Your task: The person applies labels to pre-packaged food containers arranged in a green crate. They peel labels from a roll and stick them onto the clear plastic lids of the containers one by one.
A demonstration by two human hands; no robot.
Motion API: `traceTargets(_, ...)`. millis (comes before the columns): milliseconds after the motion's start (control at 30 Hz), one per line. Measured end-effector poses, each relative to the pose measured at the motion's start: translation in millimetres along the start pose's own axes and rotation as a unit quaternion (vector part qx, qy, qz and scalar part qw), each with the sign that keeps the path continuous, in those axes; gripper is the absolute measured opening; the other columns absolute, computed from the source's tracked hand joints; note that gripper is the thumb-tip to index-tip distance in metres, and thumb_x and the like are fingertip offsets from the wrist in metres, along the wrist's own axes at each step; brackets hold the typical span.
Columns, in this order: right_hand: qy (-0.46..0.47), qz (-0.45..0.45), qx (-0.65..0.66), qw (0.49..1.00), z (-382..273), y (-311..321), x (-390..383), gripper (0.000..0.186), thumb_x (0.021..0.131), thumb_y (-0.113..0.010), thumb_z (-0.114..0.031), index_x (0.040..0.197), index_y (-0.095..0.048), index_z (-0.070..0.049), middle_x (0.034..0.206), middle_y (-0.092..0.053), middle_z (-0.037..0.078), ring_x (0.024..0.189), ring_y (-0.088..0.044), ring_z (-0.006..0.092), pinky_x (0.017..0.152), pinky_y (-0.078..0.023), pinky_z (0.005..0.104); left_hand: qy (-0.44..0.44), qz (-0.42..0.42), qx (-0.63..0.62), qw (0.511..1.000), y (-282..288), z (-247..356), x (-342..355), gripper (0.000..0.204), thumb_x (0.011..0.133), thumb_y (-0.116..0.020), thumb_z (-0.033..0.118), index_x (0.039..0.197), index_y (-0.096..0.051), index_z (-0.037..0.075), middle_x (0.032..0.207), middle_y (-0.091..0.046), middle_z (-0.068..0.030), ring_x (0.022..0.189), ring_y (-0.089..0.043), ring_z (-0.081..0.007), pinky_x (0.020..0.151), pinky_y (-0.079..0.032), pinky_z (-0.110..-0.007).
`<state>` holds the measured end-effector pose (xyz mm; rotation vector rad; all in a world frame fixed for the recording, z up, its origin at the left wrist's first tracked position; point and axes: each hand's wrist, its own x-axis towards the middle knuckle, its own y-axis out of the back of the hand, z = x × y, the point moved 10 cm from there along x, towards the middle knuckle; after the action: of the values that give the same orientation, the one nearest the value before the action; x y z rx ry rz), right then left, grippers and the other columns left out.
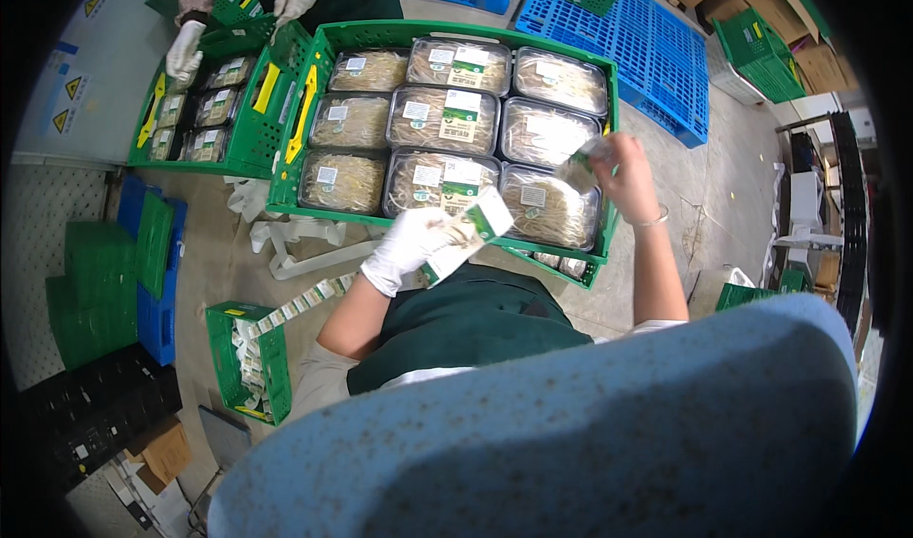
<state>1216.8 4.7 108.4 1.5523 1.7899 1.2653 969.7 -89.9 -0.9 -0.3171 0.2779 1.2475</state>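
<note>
A large green crate point(285, 182) in front of me holds several clear-topped trays point(556, 139) of pale, stringy food in dark bases. The middle-column trays point(418, 172) bear green-and-white labels; the others show small white stickers. My left hand point(414, 243), in a white glove, is closed on a label strip point(490, 217) over the crate's near edge. Above the right-hand column, my bare right hand point(625, 179), with a bracelet at the wrist, pinches a label point(582, 164), slightly blurred. The label's far end overlaps the trays from this view; contact cannot be told.
A strip of labels point(300, 305) runs from a small green crate point(219, 348) toward my left arm. At upper left, another person's gloved hands point(185, 53) are at a second tray-filled crate point(242, 163). Blue pallets point(666, 77) lie at upper right.
</note>
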Motion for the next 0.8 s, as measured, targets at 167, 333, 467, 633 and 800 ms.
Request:
traceTargets(167,0.073,-0.178,-0.246,0.95,26.4,-101.2,-65.5,0.038,0.07,-0.059,-0.023,0.101,-0.047,-0.004,0.093,-0.052,0.012,0.084,-0.049,0.0251,0.07,-0.039,0.035,0.043,0.024,-0.026,0.998,7.2,-20.2,4.0,0.009,0.076,-0.059,0.002,0.083,-0.059,-0.002,0.074,-0.061,-0.0052,0.063,-0.056,-0.008,0.055,-0.046,-0.02)
traceTargets(333,0.0,-0.032,-0.257,0.966,11.8,-67.3,-60.7,0.065,0.073,-0.059,-0.031,0.127,-0.031,-0.008,0.108,-0.049,0.014,0.088,-0.049,0.0238,0.073,-0.039,0.0344,0.025,-0.011,-0.111,0.993,-10.5,-9.1,3.3,0.013,0.077,-0.057,0.002,0.089,-0.056,-0.002,0.081,-0.06,-0.0051,0.07,-0.056,-0.0085,0.06,-0.046,-0.021)
traceTargets(467,-0.07,-0.211,0.34,0.914,-52.4,-81.6,-58.5,0.042,0.076,-0.062,-0.022,0.109,-0.046,-0.002,0.086,-0.056,0.012,0.082,-0.054,0.0195,0.073,-0.043,0.0296,-0.007,-0.053,-0.06,0.997,-33.8,-3.9,9.0,0.017,0.077,-0.057,0.003,0.094,-0.055,-0.001,0.085,-0.059,-0.0048,0.078,-0.056,-0.0094,0.069,-0.046,-0.022)
traceTargets(633,-0.013,-0.174,0.285,0.942,-84.2,-81.7,-53.0,0.013,0.076,-0.058,-0.009,0.085,-0.054,-0.001,0.07,-0.055,0.014,0.063,-0.055,0.0279,0.058,-0.044,0.0322,-0.146,0.02,0.005,0.989,-34.1,54.9,12.4,0.012,0.079,-0.057,0.006,0.088,-0.058,-0.001,0.083,-0.06,-0.0043,0.071,-0.053,-0.0069,0.069,-0.042,-0.021)
traceTargets(800,0.032,0.029,0.143,0.989,-39.8,-39.6,-14.5,0.012,0.071,-0.063,-0.011,0.076,-0.057,-0.003,0.067,-0.057,0.012,0.062,-0.056,0.0246,0.057,-0.045,0.0305,-0.025,0.019,0.078,0.996,-36.0,18.2,24.7,0.012,0.077,-0.061,0.011,0.078,-0.059,-0.001,0.07,-0.058,-0.0013,0.064,-0.05,-0.0059,0.058,-0.041,-0.021)
